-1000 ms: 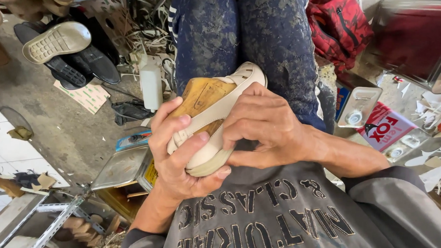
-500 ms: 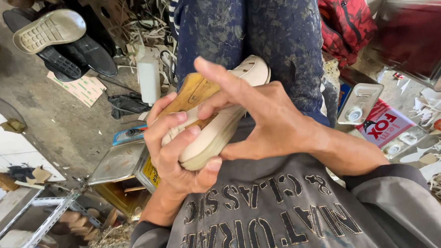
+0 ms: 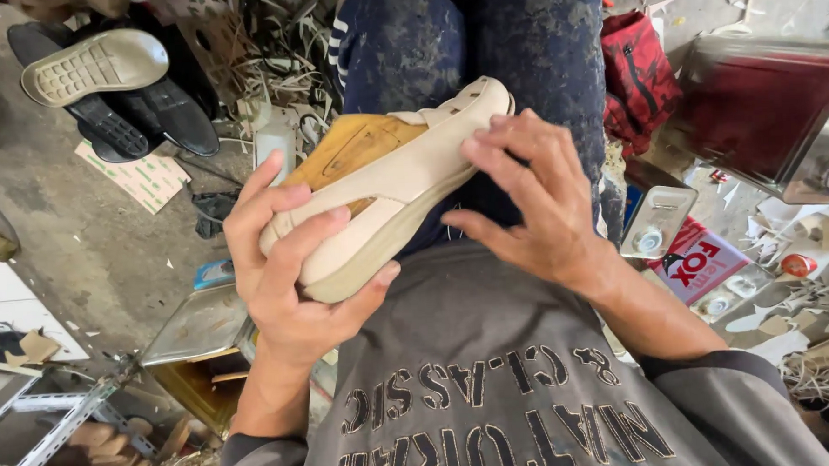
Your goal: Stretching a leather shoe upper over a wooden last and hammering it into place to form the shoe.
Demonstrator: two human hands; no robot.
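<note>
We get soft, even daylight w/ no hard shadows, just mild shade under the shoe [image 3: 394,183]. Center's sharp; edges bend from wide-angle distortion. Glare on the red case [image 3: 763,115] at right, slight blur at corners.

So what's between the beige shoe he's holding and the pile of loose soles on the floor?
In the head view, between the beige shoe and the loose soles lie a white bottle, scrap strips and a printed sheet.
</note>
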